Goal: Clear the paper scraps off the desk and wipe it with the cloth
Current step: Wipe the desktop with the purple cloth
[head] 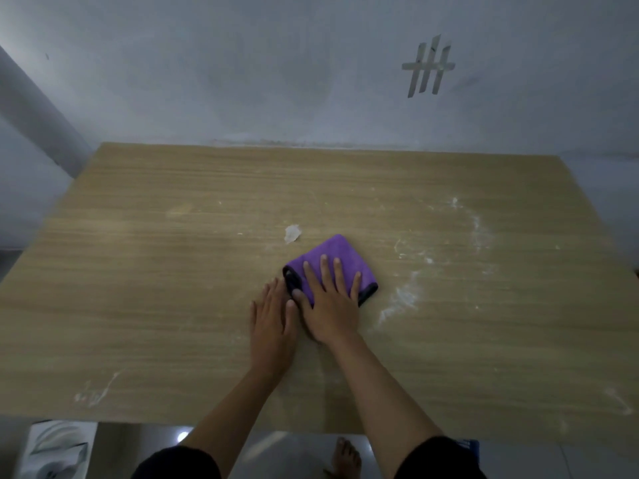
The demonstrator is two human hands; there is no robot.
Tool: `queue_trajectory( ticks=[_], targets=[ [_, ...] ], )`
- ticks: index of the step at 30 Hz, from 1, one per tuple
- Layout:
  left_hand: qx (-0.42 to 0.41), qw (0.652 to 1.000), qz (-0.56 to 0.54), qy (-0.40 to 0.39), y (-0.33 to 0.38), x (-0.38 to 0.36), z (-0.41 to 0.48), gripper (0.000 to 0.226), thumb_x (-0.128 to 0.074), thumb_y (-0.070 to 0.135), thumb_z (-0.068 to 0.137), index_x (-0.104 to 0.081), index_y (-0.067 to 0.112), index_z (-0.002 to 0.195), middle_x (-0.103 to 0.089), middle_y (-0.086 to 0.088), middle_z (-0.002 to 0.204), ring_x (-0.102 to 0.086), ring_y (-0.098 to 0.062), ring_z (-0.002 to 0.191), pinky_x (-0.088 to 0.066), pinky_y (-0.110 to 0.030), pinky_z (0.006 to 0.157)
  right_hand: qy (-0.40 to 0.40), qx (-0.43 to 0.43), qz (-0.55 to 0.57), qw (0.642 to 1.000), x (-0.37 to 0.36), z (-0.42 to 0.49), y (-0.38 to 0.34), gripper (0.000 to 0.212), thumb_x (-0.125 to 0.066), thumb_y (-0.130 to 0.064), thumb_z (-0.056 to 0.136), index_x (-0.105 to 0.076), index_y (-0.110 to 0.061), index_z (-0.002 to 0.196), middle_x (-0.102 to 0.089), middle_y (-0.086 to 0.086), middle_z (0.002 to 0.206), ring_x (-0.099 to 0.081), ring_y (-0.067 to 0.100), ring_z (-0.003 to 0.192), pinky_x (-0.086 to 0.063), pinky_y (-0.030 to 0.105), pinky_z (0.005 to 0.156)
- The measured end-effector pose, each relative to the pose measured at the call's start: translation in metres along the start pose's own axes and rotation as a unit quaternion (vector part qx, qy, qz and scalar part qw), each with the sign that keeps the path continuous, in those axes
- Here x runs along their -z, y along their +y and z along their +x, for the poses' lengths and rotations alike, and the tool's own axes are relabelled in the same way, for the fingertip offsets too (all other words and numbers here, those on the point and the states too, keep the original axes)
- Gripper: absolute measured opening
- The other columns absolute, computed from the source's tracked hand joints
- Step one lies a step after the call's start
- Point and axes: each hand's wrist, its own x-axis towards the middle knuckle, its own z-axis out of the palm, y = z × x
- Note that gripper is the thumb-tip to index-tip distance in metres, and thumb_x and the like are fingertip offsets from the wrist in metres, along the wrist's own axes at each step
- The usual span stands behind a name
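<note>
A folded purple cloth (325, 259) with a dark hem lies near the middle of the wooden desk (155, 288). My right hand (330, 302) presses flat on the cloth, fingers spread. Beside it, my left hand (273, 314) rests flat on the bare desk, its thumb touching the cloth's left edge. A small white paper scrap (292, 233) lies just beyond the cloth, to its upper left. White dusty smears (403, 297) run along the desk to the right of the cloth.
The desk's far edge meets a grey wall with tape strips (427, 67). More white marks sit at the desk's front left (95, 392) and far right (475, 223). A white box (57, 451) stands on the floor at the lower left. A bare foot (345, 456) shows below the front edge.
</note>
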Motion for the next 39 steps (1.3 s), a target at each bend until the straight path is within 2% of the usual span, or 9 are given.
queue_trajectory(
  ticks=[3, 6, 9, 15, 19, 23, 30, 36, 39],
  targets=[
    [-0.045, 0.996, 0.078, -0.025, 0.011, -0.015, 0.006, 0.065, -0.011, 0.049, 0.085, -0.021, 0.025, 0.145, -0.02, 0.007, 0.154, -0.003, -0.001, 0.141, 0.003, -0.034, 0.117, 0.005, -0.077, 0.015, 0.997, 0.007, 0.013, 0.011, 0.06, -0.011, -0.061, 0.091, 0.004, -0.038, 0.144, 0.021, 0.003, 0.152, 0.02, 0.022, 0.141, 0.02, 0.054, 0.109],
    [-0.086, 0.985, 0.142, -0.039, 0.017, -0.026, 0.008, 0.061, -0.012, 0.045, 0.087, -0.021, 0.027, 0.144, -0.019, 0.006, 0.153, -0.005, -0.005, 0.141, 0.004, -0.034, 0.116, 0.026, -0.15, 0.043, 0.987, 0.01, 0.015, 0.017, 0.06, -0.016, -0.058, 0.093, 0.004, -0.035, 0.146, 0.019, 0.012, 0.154, 0.022, 0.025, 0.141, 0.022, 0.054, 0.107],
    [-0.118, 0.976, 0.177, -0.043, 0.019, -0.033, 0.006, 0.056, -0.019, 0.042, 0.089, -0.03, 0.026, 0.141, -0.028, 0.001, 0.152, -0.01, -0.01, 0.14, 0.003, -0.034, 0.114, 0.039, -0.217, 0.073, 0.973, 0.015, 0.012, 0.028, 0.062, -0.019, -0.057, 0.093, 0.005, -0.033, 0.146, 0.019, 0.013, 0.154, 0.023, 0.024, 0.14, 0.027, 0.051, 0.103],
    [-0.134, 0.967, 0.201, -0.075, 0.024, -0.037, -0.018, 0.06, -0.014, 0.046, 0.087, -0.025, 0.027, 0.143, -0.021, 0.001, 0.154, -0.003, -0.009, 0.14, 0.003, -0.038, 0.116, 0.069, -0.342, 0.077, 0.934, 0.021, -0.028, 0.062, 0.065, -0.017, -0.055, 0.095, 0.005, -0.025, 0.147, 0.018, 0.013, 0.154, 0.022, 0.025, 0.141, 0.018, 0.053, 0.109],
    [-0.147, 0.965, 0.204, -0.077, 0.028, -0.037, -0.041, 0.061, -0.015, 0.046, 0.087, -0.029, 0.026, 0.142, -0.025, -0.002, 0.153, -0.011, -0.013, 0.142, -0.002, -0.041, 0.116, 0.086, -0.381, 0.091, 0.916, 0.02, -0.062, 0.075, 0.063, -0.016, -0.052, 0.096, 0.006, -0.023, 0.147, 0.019, 0.012, 0.154, 0.022, 0.024, 0.141, 0.016, 0.051, 0.11],
    [-0.156, 0.96, 0.205, -0.113, 0.031, -0.035, -0.061, 0.064, -0.008, 0.05, 0.084, -0.023, 0.03, 0.143, -0.017, 0.001, 0.155, 0.003, -0.006, 0.139, 0.006, -0.037, 0.115, 0.109, -0.401, 0.095, 0.904, 0.016, -0.101, 0.085, 0.058, -0.016, -0.047, 0.097, 0.003, -0.025, 0.147, 0.016, 0.01, 0.155, 0.018, 0.023, 0.142, 0.013, 0.049, 0.112],
    [-0.162, 0.954, 0.21, -0.136, 0.034, -0.032, -0.081, 0.071, -0.003, 0.054, 0.08, -0.023, 0.028, 0.144, -0.016, 0.002, 0.155, 0.005, -0.007, 0.14, 0.005, -0.041, 0.117, 0.191, -0.427, 0.123, 0.875, 0.013, -0.172, 0.122, 0.047, -0.026, -0.033, 0.1, -0.02, -0.026, 0.146, -0.002, 0.01, 0.157, 0.004, 0.022, 0.144, 0.009, 0.047, 0.113],
    [-0.151, 0.95, 0.216, -0.166, 0.039, -0.03, -0.091, 0.076, 0.003, 0.057, 0.076, -0.017, 0.03, 0.145, -0.011, 0.003, 0.156, 0.001, -0.012, 0.144, 0.009, -0.04, 0.116, 0.281, -0.434, 0.183, 0.836, 0.011, -0.2, 0.141, 0.041, -0.037, -0.013, 0.099, -0.036, -0.015, 0.14, -0.02, 0.018, 0.153, -0.011, 0.033, 0.143, -0.014, 0.057, 0.111],
    [-0.149, 0.95, 0.215, -0.168, 0.039, -0.029, -0.092, 0.077, 0.004, 0.057, 0.076, -0.017, 0.03, 0.145, -0.011, 0.002, 0.157, 0.001, -0.013, 0.144, 0.008, -0.041, 0.117, 0.342, -0.386, 0.142, 0.845, 0.016, -0.195, 0.133, 0.048, -0.048, 0.003, 0.09, -0.043, -0.013, 0.135, -0.034, 0.022, 0.146, -0.028, 0.042, 0.135, -0.03, 0.058, 0.105]
  ],
)
